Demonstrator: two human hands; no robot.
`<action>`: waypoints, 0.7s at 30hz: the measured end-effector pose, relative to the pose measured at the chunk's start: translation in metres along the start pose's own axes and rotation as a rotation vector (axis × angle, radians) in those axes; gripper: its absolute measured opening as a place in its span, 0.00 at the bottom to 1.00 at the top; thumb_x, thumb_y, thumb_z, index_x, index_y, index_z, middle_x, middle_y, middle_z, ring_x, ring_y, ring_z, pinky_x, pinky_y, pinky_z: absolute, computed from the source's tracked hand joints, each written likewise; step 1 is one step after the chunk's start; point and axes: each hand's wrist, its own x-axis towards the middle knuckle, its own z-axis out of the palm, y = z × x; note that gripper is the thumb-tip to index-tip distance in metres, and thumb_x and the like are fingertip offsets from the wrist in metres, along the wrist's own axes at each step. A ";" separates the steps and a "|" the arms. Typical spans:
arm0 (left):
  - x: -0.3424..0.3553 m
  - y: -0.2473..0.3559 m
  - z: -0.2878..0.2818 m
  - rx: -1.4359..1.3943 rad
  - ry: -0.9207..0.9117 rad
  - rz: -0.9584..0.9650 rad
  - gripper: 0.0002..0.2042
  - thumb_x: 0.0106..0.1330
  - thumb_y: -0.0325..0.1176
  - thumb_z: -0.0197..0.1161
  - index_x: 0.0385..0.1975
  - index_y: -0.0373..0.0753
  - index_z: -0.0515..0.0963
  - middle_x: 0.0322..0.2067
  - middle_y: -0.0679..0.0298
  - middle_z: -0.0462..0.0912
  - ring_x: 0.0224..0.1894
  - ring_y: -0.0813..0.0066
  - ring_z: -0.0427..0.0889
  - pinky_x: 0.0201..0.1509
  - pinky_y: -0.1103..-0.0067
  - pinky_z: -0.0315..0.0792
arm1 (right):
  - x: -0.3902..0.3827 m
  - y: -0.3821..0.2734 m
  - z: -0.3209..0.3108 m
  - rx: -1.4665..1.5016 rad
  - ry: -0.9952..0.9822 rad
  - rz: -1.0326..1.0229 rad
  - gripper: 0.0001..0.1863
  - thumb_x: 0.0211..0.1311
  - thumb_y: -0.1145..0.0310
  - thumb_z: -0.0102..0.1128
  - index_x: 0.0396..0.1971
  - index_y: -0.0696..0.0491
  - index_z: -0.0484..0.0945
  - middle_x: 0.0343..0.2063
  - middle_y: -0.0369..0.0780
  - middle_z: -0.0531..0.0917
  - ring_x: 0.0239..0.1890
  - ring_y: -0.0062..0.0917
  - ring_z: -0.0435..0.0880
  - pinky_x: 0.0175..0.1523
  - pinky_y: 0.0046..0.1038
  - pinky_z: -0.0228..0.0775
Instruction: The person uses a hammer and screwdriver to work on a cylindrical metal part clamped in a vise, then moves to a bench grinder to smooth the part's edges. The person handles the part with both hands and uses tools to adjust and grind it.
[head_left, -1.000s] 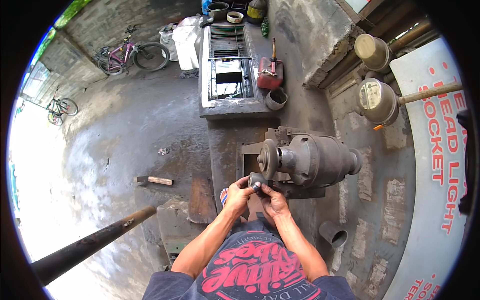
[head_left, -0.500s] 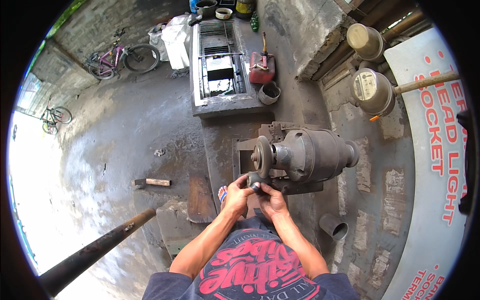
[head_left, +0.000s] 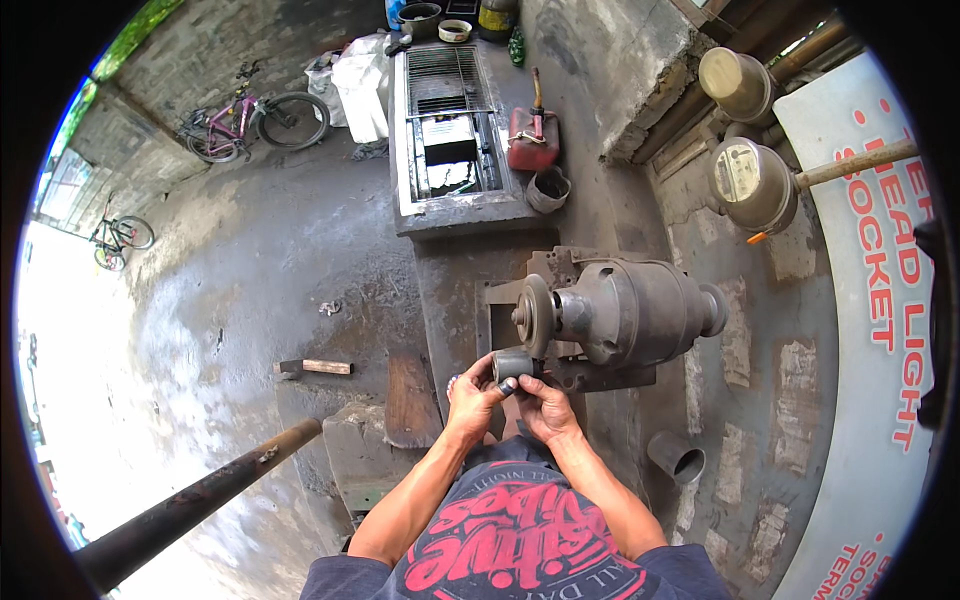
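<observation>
Both my hands hold a short grey metal cylinder [head_left: 513, 364], which looks like a hollow sleeve, just below a grinding wheel [head_left: 537, 315]. My left hand [head_left: 474, 403] is closed round its left side, with the thumb along the lower edge. From the right, my right hand [head_left: 549, 409] pinches it with thumb and fingers. The wheel sits on the shaft of a big grey electric motor [head_left: 640, 312]. Whether the cylinder touches the wheel's lower rim, I cannot tell.
A hammer [head_left: 314, 367] lies on the floor at left, near a slanting dark pipe [head_left: 200, 500]. Beyond the motor stand a grated basin [head_left: 404, 185] and a red jerrycan [head_left: 531, 150]. An open pipe piece [head_left: 676, 458] lies at right, below wall-mounted meters [head_left: 750, 185].
The cylinder has been turned in my hands, so more of its side and its end now show. My view has shifted slightly, moving the scene a little to the right.
</observation>
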 end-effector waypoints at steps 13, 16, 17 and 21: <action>0.022 -0.018 0.030 -0.035 -0.138 0.001 0.30 0.61 0.21 0.73 0.65 0.28 0.72 0.53 0.62 0.83 0.51 0.77 0.80 0.56 0.80 0.72 | -0.002 -0.021 -0.019 0.011 0.333 -0.089 0.17 0.60 0.78 0.72 0.50 0.56 0.82 0.45 0.38 0.87 0.49 0.27 0.84 0.60 0.30 0.75; 0.018 -0.019 0.020 0.020 -0.052 -0.047 0.31 0.61 0.20 0.73 0.66 0.28 0.71 0.53 0.61 0.84 0.52 0.77 0.79 0.56 0.80 0.72 | -0.001 -0.017 -0.016 -0.043 0.194 -0.072 0.17 0.60 0.78 0.72 0.49 0.56 0.82 0.44 0.38 0.87 0.47 0.26 0.85 0.59 0.30 0.75; 0.016 -0.018 0.014 -0.023 -0.022 -0.042 0.32 0.61 0.19 0.72 0.67 0.28 0.71 0.54 0.60 0.83 0.56 0.75 0.79 0.60 0.80 0.72 | 0.003 -0.014 -0.012 -0.076 0.184 -0.028 0.17 0.60 0.77 0.73 0.49 0.57 0.82 0.45 0.38 0.86 0.48 0.26 0.85 0.59 0.29 0.75; 0.013 -0.015 -0.004 -0.244 -0.062 -0.022 0.35 0.63 0.18 0.70 0.71 0.29 0.64 0.60 0.54 0.78 0.63 0.66 0.78 0.70 0.74 0.70 | 0.008 -0.007 -0.002 -0.164 0.088 -0.021 0.17 0.60 0.77 0.72 0.49 0.58 0.82 0.46 0.38 0.86 0.51 0.26 0.84 0.60 0.28 0.74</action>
